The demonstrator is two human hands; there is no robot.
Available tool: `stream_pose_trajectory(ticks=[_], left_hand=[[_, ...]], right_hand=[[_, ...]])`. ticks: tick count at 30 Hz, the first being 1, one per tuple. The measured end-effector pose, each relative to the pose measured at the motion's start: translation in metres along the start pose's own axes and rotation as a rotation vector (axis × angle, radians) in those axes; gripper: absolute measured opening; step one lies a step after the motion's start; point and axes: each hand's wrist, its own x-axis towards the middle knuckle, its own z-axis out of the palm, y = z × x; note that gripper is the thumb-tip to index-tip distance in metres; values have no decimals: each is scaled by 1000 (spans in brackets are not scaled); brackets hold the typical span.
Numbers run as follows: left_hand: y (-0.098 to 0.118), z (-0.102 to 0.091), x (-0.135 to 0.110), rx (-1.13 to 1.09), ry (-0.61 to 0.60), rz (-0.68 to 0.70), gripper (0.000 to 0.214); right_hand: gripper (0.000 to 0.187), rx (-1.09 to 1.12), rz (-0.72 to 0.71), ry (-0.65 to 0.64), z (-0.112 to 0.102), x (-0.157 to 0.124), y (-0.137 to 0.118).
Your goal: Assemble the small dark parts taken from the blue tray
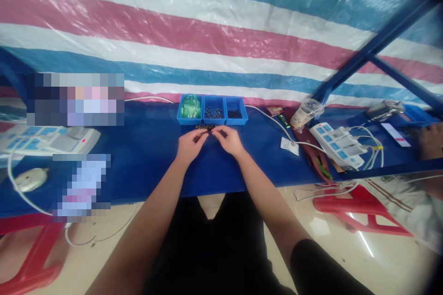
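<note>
Near the middle of the blue table (pixel 145 156), my left hand (pixel 190 146) and my right hand (pixel 228 139) meet fingertip to fingertip. Both have their fingers drawn together in a pinch; whatever is between them is too small and hidden to name. A scatter of small dark and brassy pieces (pixel 205 127) lies just beyond the fingertips. Behind it stand three joined blue bins: the left bin (pixel 180 117) holds green-wrapped items, the middle bin (pixel 213 121) small metallic pieces, and the right bin (pixel 237 122) small dark pieces.
To the right are a plastic drink cup (pixel 306 113), a small white packet (pixel 290 145), a brown strap (pixel 313 147) and a power strip (pixel 337 145) with cables. Another power strip (pixel 51 140) lies left. A co-worker's hand (pixel 431 140) shows at far right. Striped sheeting (pixel 207 27) hangs behind.
</note>
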Motion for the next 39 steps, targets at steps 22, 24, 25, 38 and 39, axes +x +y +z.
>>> stream_pose_trajectory(ticks=[22, 24, 25, 38, 39], left_hand=[[1, 0, 0, -27, -15, -17, 30], [1, -1, 0, -36, -22, -18, 30], [2, -1, 0, -38, -24, -18, 30], [3, -1, 0, -23, -22, 4, 33], [3, -2, 0, -22, -22, 7, 32]], right_hand=[[22, 48, 17, 7, 0, 0, -2], [22, 20, -11, 0, 0, -1, -3], [22, 3, -25, -8, -1, -1, -3], [25, -42, -45, -20, -2, -1, -6], [26, -46, -45, -26, -3, -1, -7]])
